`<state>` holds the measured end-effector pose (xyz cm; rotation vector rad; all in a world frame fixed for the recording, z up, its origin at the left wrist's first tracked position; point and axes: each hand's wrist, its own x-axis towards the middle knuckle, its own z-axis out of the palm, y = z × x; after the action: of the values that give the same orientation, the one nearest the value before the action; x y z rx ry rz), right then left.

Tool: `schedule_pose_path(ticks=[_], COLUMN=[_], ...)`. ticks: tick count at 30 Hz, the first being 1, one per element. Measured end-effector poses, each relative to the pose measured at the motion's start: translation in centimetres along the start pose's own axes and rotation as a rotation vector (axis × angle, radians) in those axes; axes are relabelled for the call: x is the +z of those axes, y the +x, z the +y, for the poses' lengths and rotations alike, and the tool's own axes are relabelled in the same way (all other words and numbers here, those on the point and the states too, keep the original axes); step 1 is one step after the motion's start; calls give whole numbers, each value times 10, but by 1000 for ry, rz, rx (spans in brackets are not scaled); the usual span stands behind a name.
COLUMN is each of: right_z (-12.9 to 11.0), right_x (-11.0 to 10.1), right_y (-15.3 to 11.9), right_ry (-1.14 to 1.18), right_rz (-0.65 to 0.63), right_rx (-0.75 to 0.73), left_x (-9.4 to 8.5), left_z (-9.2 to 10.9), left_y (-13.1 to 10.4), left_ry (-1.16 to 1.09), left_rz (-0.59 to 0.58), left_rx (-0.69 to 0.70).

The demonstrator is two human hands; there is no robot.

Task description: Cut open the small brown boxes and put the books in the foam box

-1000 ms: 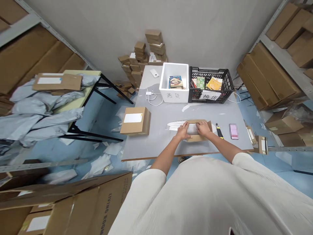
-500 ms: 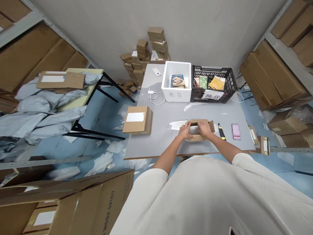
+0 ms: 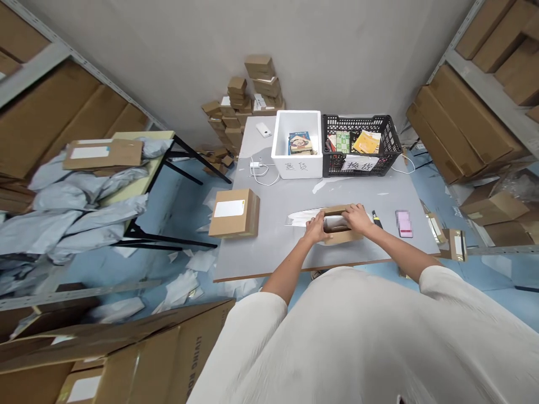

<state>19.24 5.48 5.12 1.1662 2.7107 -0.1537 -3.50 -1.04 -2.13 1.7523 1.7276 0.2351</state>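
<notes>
A small brown cardboard box (image 3: 343,237) lies near the front edge of the grey table, with a long opening on its top side. My left hand (image 3: 316,229) grips the left end of the box, its fingers at the opening. At the upper right of the box, my right hand (image 3: 357,217) has its fingers bent over the edge. A white sheet (image 3: 301,217) sticks out on the left beneath the box. Just right of my right hand lies a yellow and black cutter (image 3: 377,219).
A taped box (image 3: 234,213) stands at the table's left. Behind are a white foam bin (image 3: 302,169) with books and a black crate (image 3: 393,147). A phone (image 3: 404,223) lies at right; a cable (image 3: 269,180) lies left of the bin.
The view has shifted slightly. The box's right end flap no longer sticks out, and my right hand has moved to the right along the box. My left hand keeps its hold.
</notes>
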Motion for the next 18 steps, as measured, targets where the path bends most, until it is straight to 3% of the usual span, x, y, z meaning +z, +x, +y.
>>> schedule_pose_path(ticks=[4,9,13,15,18], right_z=[28,108,167,180,181], right_x=[-10,-9,15,35,68], right_y=[-9,-17,-35,-46,-61], right_ry=[184,549,925,1109,1271], right_rz=[166,471,578,579,532], right_rx=[135,413,666,780,991], left_x=[0,3,7,9,12], left_z=[3,9,19,25,34], left_y=[-1,1,0,-1,-4], left_ry=[44,95,137,157,187], left_rz=[-9,-19,24,48,75], left_rx=[-23,-85,-155,-198,-248])
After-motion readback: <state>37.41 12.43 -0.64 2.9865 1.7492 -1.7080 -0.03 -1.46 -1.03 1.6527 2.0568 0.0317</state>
